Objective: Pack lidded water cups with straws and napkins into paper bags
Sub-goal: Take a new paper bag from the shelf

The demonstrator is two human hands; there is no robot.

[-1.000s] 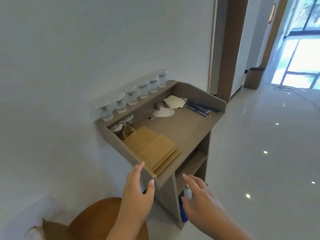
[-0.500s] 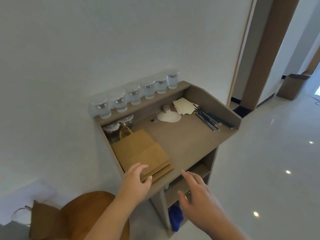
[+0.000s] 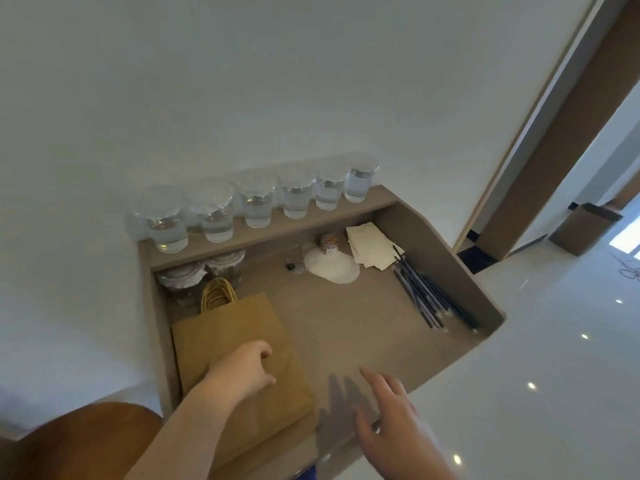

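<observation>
flat brown paper bags [image 3: 242,327], stacked: left front of grey desk [image 3: 346,323], beneath left hand [image 3: 239,370], its fingers curled onto the top bag; grip cannot be told. right hand [image 3: 391,410]: fingers apart, just beside stack.

Matt brown paper bags [image 3: 239,344] lie on a matt wood-look desk [image 3: 346,327]; floor [image 3: 554,375] glossy.

Dim interior, daylight from right; wide-angle distortion, soft blur.
</observation>
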